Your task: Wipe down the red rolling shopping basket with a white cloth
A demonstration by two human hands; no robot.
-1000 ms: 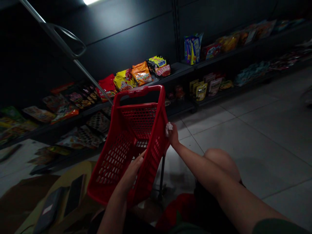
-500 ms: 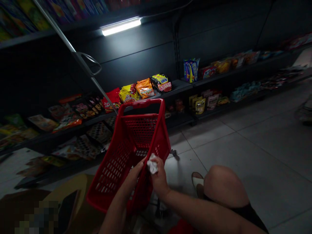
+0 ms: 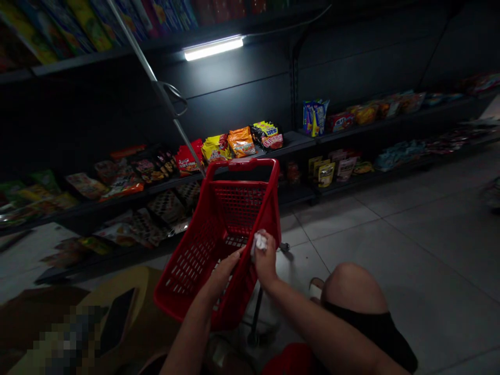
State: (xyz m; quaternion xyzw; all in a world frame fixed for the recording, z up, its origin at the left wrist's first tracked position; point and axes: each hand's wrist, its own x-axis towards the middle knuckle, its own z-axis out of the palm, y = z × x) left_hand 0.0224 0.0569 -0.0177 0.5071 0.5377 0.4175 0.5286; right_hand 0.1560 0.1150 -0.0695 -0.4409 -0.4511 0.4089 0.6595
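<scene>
A red plastic shopping cart (image 3: 187, 281) with slotted walls stands tilted in front of me, its bin bare inside. My left hand (image 3: 223, 271) reaches over the bin and holds the right side wall at its rim; some of its fingers are hidden. Just to the right, my right hand (image 3: 267, 263) is closed around a crumpled white cloth or tissue (image 3: 260, 241). It presses this against the outer face of the same wall, close below the rim. The two hands are close together with the wall between them.
Shelves with snack packets (image 3: 241, 141) run behind the cart under a lit tube lamp (image 3: 214, 48). A metal pole (image 3: 136, 49) rises beside the cart. At lower left a dark phone (image 3: 118, 319) lies on a yellowish round surface (image 3: 146, 291). Pale floor tiles (image 3: 351, 229) extend right.
My right hand has moved the white cloth slightly up along the cart's wall. The left hand keeps its place at the rim. The whole view has shifted, so everything appears farther right.
</scene>
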